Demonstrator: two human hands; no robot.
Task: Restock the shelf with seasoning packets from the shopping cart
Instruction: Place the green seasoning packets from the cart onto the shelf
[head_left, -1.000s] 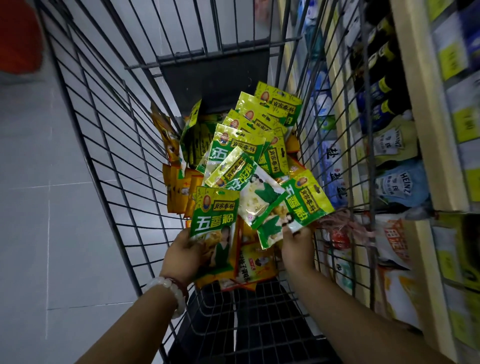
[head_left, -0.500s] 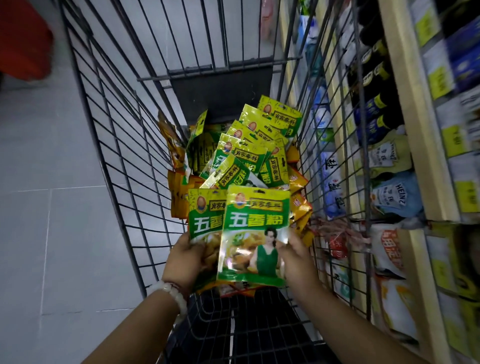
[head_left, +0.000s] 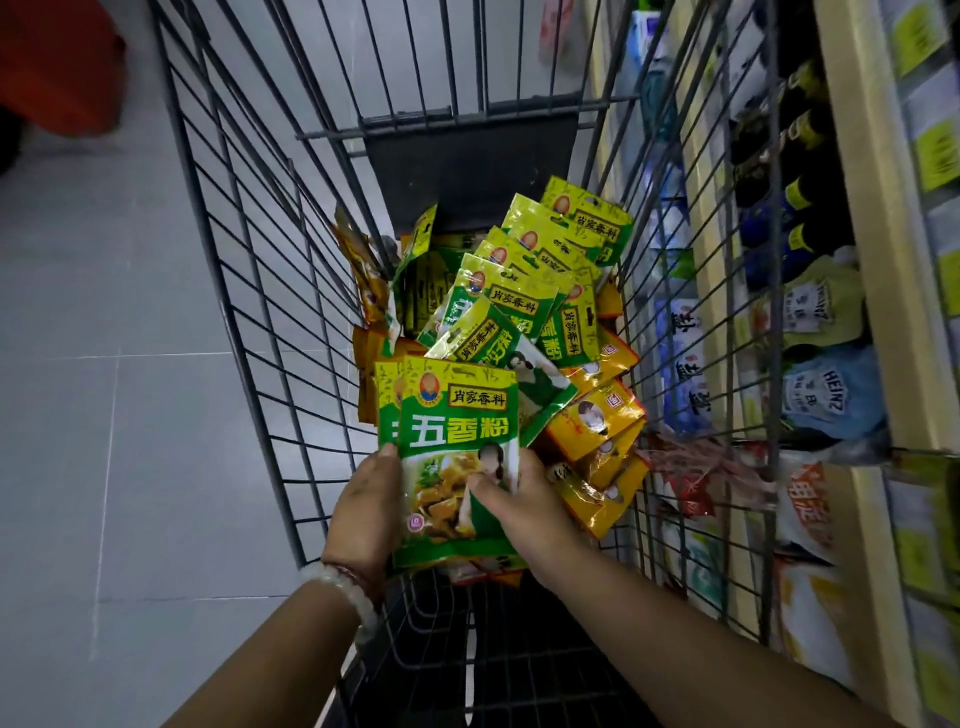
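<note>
The right hand (head_left: 524, 499) lays its thumb across the front of a small stack of green seasoning packets (head_left: 457, 431), with its other fingers hidden behind, so it pinches the stack from the right edge. The left hand (head_left: 366, 512) grips the same stack along its left edge, thumb tip at the front near the green band and the remaining fingers curled out of sight behind; at least two packets show, the rear one peeking out to the left of the front one. A pale bead bracelet (head_left: 345, 584) sits on the left wrist. The held stack stands upright, face toward the camera, just above the near end of the wire shopping cart (head_left: 249, 291). Beyond it, a loose pile of matching green packets (head_left: 535, 280) fans toward the cart's far end, and yellow-orange packets (head_left: 597, 431) lie beside the right hand against the cart's right wall. Through that wall, just beside the cart, runs the shelf (head_left: 878, 291), with dark bottles (head_left: 800, 208) on an upper tier, Heinz pouches (head_left: 821, 400) below them, and white bags lower down. Grey floor tiles (head_left: 104, 364) lie to the cart's left.
</note>
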